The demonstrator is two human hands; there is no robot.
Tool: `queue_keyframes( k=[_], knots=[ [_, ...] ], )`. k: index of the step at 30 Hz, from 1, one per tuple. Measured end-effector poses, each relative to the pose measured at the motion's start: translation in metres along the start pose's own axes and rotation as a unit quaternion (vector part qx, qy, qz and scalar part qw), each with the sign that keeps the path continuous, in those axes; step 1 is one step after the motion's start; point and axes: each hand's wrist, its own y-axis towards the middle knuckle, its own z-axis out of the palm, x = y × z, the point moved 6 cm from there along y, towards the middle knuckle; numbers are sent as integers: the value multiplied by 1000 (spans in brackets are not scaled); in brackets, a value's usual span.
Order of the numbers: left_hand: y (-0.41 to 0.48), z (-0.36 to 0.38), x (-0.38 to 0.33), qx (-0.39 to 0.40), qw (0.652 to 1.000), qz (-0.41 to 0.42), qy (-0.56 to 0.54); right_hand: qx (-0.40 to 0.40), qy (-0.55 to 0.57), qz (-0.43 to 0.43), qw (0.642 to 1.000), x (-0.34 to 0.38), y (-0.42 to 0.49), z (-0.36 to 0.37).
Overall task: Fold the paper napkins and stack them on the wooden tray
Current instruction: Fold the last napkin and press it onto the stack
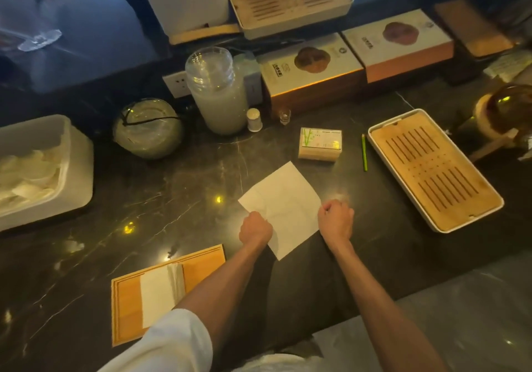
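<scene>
While the head camera looks down, much at the frame's edges is blurred: a stemmed glass [39, 39] at the far left is smeared, and printing on the two flat boxes [311, 66] at the back cannot be read. The left hand [255, 227] is curled closed on the near left edge of an open paper napkin [283, 204], its fingertips hidden under the knuckles. The right hand [336, 219] is likewise fisted, pinching the napkin's right corner; the fingers themselves do not show. The napkin lies flat and unfolded on the desk [172, 187], turned like a diamond. Near the front edge sits the wooden tray [129, 302], carrying a stack of folded napkins [159, 294]; the left forearm and white sleeve [172, 343] cover the stack's near corner.

A small napkin pack [320, 147] stands beyond the open napkin, with a green stick [364, 153] beside it and a slatted tray [431, 170] to the right. The desk is dark, veined, glossy stone catching yellow lamp glints. A frosted jar [217, 92] and a round glass bowl [148, 128] stand behind; a white bin [77, 164] is cut off at left.
</scene>
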Motion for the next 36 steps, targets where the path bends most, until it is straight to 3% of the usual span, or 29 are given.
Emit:
queue_keyframes(
  k=[3, 8, 12, 14, 21, 25, 30, 36],
  knots=[
    [-5, -14, -2, 2, 997, 19, -74, 80, 218, 63, 971, -11, -25, 2],
    [-28, -73, 37, 24, 947, 58, -315, 250, 247, 42, 935, -19, -93, 28],
    [-56, -129, 97, 62, 883, 79, -458, 338, 401, 43, 850, 27, -142, 56],
    [-70, -155, 128, 75, 853, 83, -510, 372, 420, 38, 827, 67, -164, 73],
    [-108, -221, 241, 81, 837, 80, -535, 435, 372, -2, 820, 170, -253, 128],
    [-130, -259, 292, 94, 817, 127, -555, 480, 338, 2, 810, 199, -308, 159],
    [-156, -301, 324, 116, 802, 179, -558, 514, 333, -47, 789, 235, -371, 180],
    [-168, -326, 343, 117, 767, 182, -604, 496, 387, -87, 772, 272, -387, 170]
  ],
)
